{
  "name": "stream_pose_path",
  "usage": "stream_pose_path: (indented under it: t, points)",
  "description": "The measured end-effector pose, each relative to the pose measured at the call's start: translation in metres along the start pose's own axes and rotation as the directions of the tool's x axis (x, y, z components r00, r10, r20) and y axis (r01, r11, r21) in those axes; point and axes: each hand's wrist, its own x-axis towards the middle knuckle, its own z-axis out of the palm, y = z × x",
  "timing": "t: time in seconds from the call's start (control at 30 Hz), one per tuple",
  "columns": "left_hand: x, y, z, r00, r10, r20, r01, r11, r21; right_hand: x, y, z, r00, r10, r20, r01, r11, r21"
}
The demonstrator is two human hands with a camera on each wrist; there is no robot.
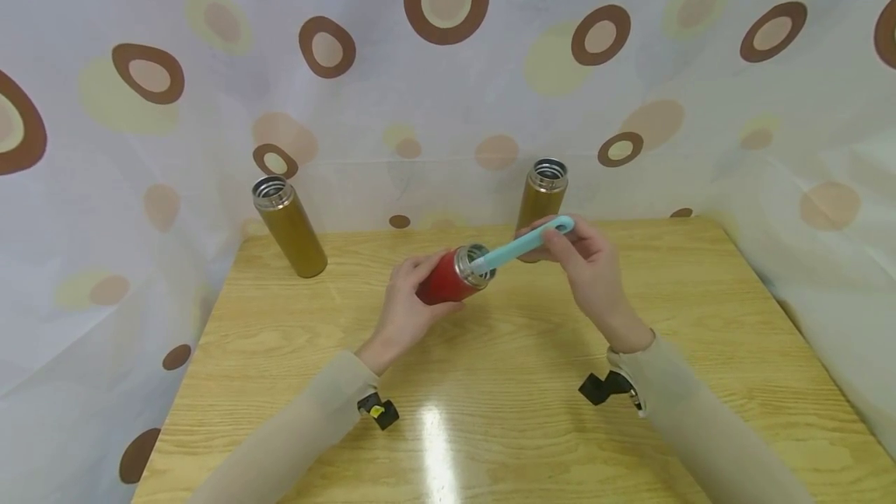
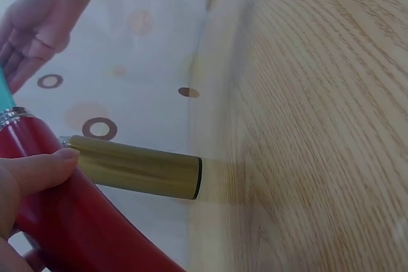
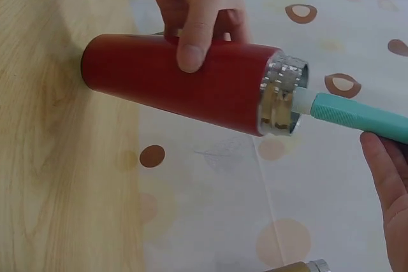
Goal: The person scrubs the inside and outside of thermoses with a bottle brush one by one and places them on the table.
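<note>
My left hand (image 1: 406, 298) grips a red thermos bottle (image 3: 229, 90) around its body, with the thumb on the near side. The bottle leans to the right, its lidless steel mouth (image 3: 280, 97) facing my right hand. In my right hand (image 1: 593, 274) the turquoise handle of a bottle brush (image 1: 514, 249) is pinched near its looped end. The brush's pale neck enters the mouth, and its head is hidden inside the bottle. In the right wrist view, the base of the bottle is close to the tabletop; I cannot tell whether they touch.
Two gold thermos bottles without lids stand upright at the back of the wooden table (image 1: 504, 403): a left one (image 1: 292, 236) and a right one (image 1: 540, 197) partly behind my right hand. A white patterned curtain (image 1: 378, 115) hangs behind and along the sides.
</note>
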Motion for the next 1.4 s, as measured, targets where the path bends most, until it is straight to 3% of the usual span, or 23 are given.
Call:
stream_pose_path:
  t: [0.2, 0.4, 0.67, 0.87, 1.13, 1.4]
  points:
    - [0.000, -0.002, -0.001, 1.000, -0.013, -0.005, 0.013, 1.000, 0.018, 0.006, -0.013, -0.008, 0.995, -0.032, -0.093, 0.036, 0.998, 0.042]
    - [0.001, -0.001, -0.001, 1.000, -0.029, -0.002, 0.029, 1.000, 0.008, 0.006, -0.011, -0.005, 0.993, -0.032, -0.114, 0.038, 0.998, 0.045]
    - [0.000, 0.001, 0.001, 1.000, -0.027, -0.007, 0.027, 1.000, 0.010, -0.007, 0.008, 0.003, 0.999, 0.032, -0.010, -0.032, 0.999, -0.035]
    - [0.000, 0.003, 0.003, 1.000, -0.012, -0.002, 0.012, 1.000, 0.007, -0.010, 0.013, 0.008, 0.998, 0.039, 0.043, -0.037, 0.998, -0.043]
    - [0.000, 0.003, 0.002, 1.000, -0.008, 0.003, 0.008, 1.000, 0.002, -0.002, 0.001, -0.001, 1.000, 0.026, -0.005, -0.026, 1.000, -0.016]
    - [0.000, 0.001, -0.001, 1.000, -0.015, -0.001, 0.015, 1.000, 0.013, 0.009, -0.013, -0.008, 0.984, -0.097, -0.149, 0.113, 0.988, 0.104]
